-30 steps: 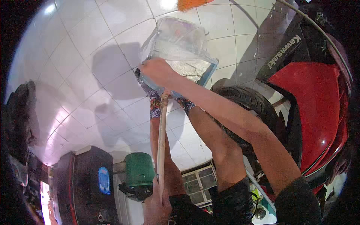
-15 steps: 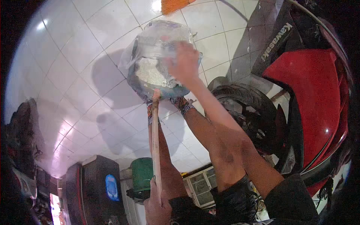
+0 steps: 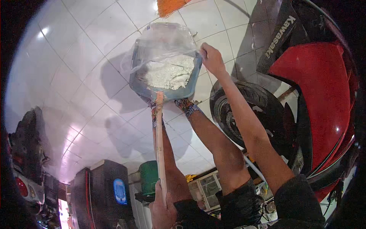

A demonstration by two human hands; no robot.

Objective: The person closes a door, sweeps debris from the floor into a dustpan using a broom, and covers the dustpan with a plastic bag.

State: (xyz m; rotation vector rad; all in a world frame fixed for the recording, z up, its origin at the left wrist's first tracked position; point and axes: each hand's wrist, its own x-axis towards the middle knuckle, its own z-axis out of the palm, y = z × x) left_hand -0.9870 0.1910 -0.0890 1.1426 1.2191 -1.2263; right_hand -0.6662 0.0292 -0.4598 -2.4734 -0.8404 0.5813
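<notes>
My left hand (image 3: 162,209) is wrapped around the pale wooden handle (image 3: 160,152) of a dustpan, near my lap. The handle runs away from me to a blue-grey pan (image 3: 179,94) beyond my feet. In the pan lies a crumpled whitish sheet or mass (image 3: 169,71) whose material I cannot make out. A clear plastic bag (image 3: 164,40) is draped over the pan's far part and hangs past its left side. At the pan's right rim, my right hand (image 3: 212,59) has its fingers closed on the edge of the plastic bag.
An orange broom head (image 3: 169,7) lies at the far edge. To the right stands a red and black motorcycle (image 3: 316,87) with its tyre (image 3: 244,101) near my arm. A black case (image 3: 108,187), a green bucket (image 3: 148,177) and a dark motorbike (image 3: 28,149) are at left.
My right hand has moved from over the pan to its right rim, uncovering the whitish contents. The bag now stretches across the pan's far part. My left hand keeps its hold.
</notes>
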